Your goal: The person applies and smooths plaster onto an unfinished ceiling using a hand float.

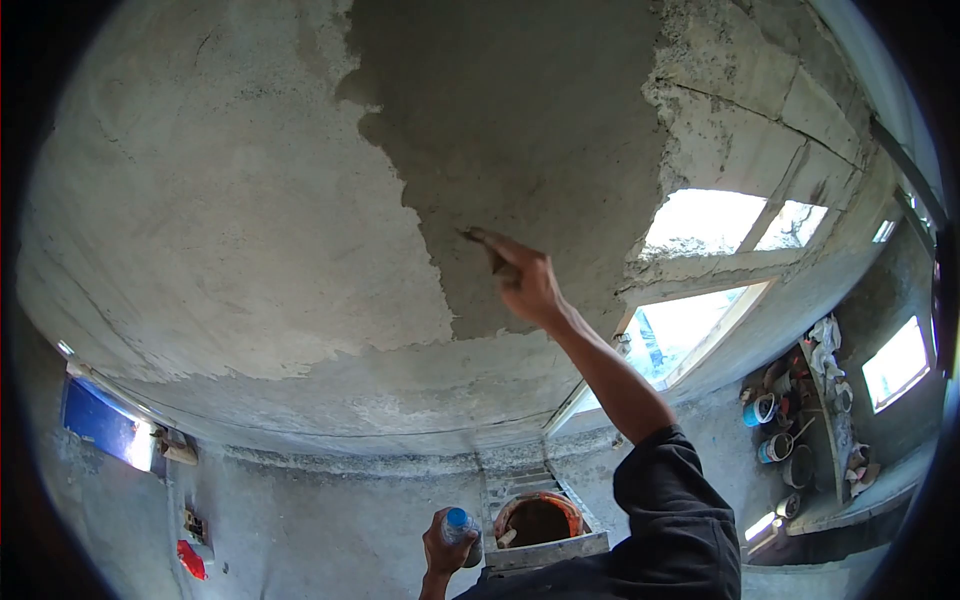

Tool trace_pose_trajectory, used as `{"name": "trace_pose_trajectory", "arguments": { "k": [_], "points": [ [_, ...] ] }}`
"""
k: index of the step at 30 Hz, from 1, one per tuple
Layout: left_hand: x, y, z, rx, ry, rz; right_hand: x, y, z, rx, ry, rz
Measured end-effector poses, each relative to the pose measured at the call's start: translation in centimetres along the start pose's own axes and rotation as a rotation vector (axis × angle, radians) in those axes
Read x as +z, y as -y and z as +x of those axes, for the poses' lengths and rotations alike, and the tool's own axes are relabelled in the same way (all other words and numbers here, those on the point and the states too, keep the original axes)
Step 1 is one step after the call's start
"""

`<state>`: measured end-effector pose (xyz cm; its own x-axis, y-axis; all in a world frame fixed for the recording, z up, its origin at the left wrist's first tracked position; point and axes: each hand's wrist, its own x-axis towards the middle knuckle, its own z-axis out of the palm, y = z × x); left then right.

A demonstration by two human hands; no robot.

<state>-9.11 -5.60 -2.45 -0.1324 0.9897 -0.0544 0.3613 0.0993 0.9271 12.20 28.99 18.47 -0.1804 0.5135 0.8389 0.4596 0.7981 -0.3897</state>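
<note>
My left hand [447, 545] is low in the view, wrapped round a clear plastic bottle with a blue cap [457, 517]. My right arm reaches up to the plastered wall, and my right hand [527, 282] is closed, with a dark, narrow shape at its fingertips that I cannot make out. Those fingertips overlap the darker, damp-looking plaster patch [530, 130] close to its ragged left edge. Paler dry plaster [230, 230] spreads to the left. Beside my left hand, an orange-rimmed bucket [577, 515] with dark contents sits at the top of a ladder [590, 543].
Window openings [700, 222] break the wall on the right. Several buckets [762, 409] and tools stand beside a plank [826, 425] at the far right. A blue panel [100, 420] and a red object [191, 560] are at the lower left, over the grey floor [300, 520].
</note>
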Motion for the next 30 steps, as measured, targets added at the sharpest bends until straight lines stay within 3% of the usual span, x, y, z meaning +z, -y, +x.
{"name": "trace_pose_trajectory", "arguments": {
  "k": [3,5,7,11,13,15,17,19,20,22,23,25,26,28,30],
  "points": [
    [-0.1,0.3,-0.3,-0.003,0.007,0.015,-1.9,-0.3,1.6,0.402,-0.21,0.031],
    [-0.1,0.5,-0.6,-0.021,0.009,0.005,-4.1,-1.2,3.9,0.535,-0.358,0.235],
    [-0.2,0.3,-0.4,0.0,-0.015,0.027,-4.5,-2.9,5.7,0.305,-0.654,0.176],
    [-0.3,0.5,-0.6,0.007,-0.026,0.04,-4.9,-3.0,7.0,0.215,-0.715,-0.11],
    [-0.2,0.6,-0.7,0.005,-0.03,0.04,-4.0,-2.0,7.5,0.074,-0.651,-0.136],
    [-0.2,0.5,-0.6,0.004,-0.025,0.051,-1.0,-4.4,6.7,-0.147,-0.533,-0.347],
    [-0.2,0.6,-0.6,0.006,-0.015,0.064,1.6,-3.0,3.9,-0.027,-0.093,-0.018],
    [-0.2,1.0,-0.7,-0.002,-0.02,0.058,2.4,0.4,2.0,-0.106,0.159,0.235],
    [-0.4,1.0,-0.5,0.001,-0.025,0.059,2.2,1.8,1.2,-0.111,0.157,0.238],
    [-0.3,0.9,-0.7,-0.021,-0.023,0.03,1.7,4.0,-0.1,0.169,0.175,0.293],
    [-0.3,0.8,-1.1,-0.032,-0.023,0.027,1.2,4.4,-0.5,0.176,0.183,0.296],
    [-0.5,0.2,-0.7,0.042,-0.042,0.064,-0.2,4.5,-1.0,0.635,0.217,0.445],
    [-0.6,0.2,-0.6,0.04,-0.043,0.064,-0.8,4.3,-1.6,0.636,0.218,0.447],
    [-0.5,0.7,-0.7,0.011,-0.019,0.05,-2.5,3.8,-3.8,0.825,-0.019,0.918],
    [-0.3,1.5,-0.8,0.011,-0.003,0.045,-4.9,4.3,-7.3,0.965,-0.043,1.063]
  ]
}}
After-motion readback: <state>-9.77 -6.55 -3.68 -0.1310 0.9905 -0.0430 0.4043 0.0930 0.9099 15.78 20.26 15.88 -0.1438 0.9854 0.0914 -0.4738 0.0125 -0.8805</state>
